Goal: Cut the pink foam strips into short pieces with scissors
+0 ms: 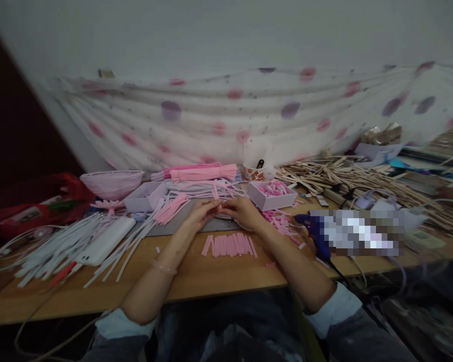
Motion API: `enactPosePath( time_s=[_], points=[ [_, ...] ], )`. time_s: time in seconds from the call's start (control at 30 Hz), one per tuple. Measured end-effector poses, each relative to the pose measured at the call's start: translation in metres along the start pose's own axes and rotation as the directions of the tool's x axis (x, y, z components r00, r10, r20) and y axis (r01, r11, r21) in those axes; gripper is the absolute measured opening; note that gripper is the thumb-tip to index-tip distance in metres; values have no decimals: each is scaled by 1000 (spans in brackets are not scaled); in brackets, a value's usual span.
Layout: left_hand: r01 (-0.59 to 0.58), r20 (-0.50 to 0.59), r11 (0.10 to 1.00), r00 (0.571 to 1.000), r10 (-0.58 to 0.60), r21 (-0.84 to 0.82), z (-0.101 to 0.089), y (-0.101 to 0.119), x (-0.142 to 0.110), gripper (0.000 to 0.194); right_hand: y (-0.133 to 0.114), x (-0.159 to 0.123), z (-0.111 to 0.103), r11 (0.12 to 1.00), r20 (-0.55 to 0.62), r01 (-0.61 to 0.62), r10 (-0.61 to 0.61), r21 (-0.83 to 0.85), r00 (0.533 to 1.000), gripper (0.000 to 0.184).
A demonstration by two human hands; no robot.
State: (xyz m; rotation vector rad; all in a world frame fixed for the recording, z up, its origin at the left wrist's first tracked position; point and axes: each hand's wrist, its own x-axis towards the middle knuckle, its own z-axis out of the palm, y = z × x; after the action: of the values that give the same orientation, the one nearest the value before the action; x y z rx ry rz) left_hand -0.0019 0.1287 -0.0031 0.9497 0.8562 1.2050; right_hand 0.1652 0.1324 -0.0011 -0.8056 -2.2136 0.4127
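Our left hand [201, 213] and right hand [243, 211] together pinch one narrow pink strip [216, 190], seemingly steadying it, above a grey mat [166, 229]; short pink strips [230, 245] line the brown wooden desk [219, 279], apparently for easy reach.

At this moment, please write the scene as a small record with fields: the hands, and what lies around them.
hands: left hand and right hand meet at a small pink piece; which grip holds it is unclear
in front: row of short pink strips on the wooden table
right: pale box with pink pieces inside; blue tool, partly pixelated
left: pale pink bowl; white strips
behind the hands: bundle of long pink strips
backdrop: cloth with pink and purple dots
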Motion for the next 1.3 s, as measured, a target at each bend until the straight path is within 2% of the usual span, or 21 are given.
enactPosePath(
  time_s=[0.1, 0.23, 0.43, 0.63, 0.73, 0.83, 1.07, 1.13, 1.2, 1.3],
  points=[
    [-37, 7, 999, 999, 37, 21, 0, 1, -1, 22, -2, 1, 5, 963, 32, -104, 100, 249, 995, 35],
    [-47, 39, 998, 998, 45, 50, 2, 4, -3, 22, -1, 4, 10, 840, 107, -234, 209, 490, 972, 42],
    [-79, 86, 994, 994, 72, 74, 2, 4, -3, 21, 1, 6, 8, 709, 271, -352, 230, 612, 935, 46],
    [-108, 183, 985, 980, 83, 132, -3, 8, -3, 29, 1, 6, 7, 619, 265, -379, 272, 688, 925, 41],
    [-208, 178, 951, 969, 170, 228, -7, 13, -1, 30, 1, 6, 7, 558, 267, -412, 325, 720, 907, 40],
    [-295, 184, 904, 951, 247, 310, -9, 17, 1, 28, 0, 5, 7, 594, 269, -415, 323, 689, 908, 39],
    [-282, 250, 870, 949, 191, 404, -11, 23, -2, 32, -4, 2, 10, 761, 239, -332, 235, 558, 942, 36],
    [-310, 235, 825, 946, 221, 473, -16, 28, -3, 33, -3, 3, 12, 849, 138, -262, 224, 459, 965, 33],
    [-340, 231, 733, 940, 250, 589, -24, 31, -1, 34, -1, 6, 14, 929, -10, -195, 209, 315, 978, 26],
    [-333, 244, 580, 943, 228, 744, -36, 31, 2, 37, 4, 9, 18, 975, -165, -156, 183, 161, 969, 22]
  ],
)
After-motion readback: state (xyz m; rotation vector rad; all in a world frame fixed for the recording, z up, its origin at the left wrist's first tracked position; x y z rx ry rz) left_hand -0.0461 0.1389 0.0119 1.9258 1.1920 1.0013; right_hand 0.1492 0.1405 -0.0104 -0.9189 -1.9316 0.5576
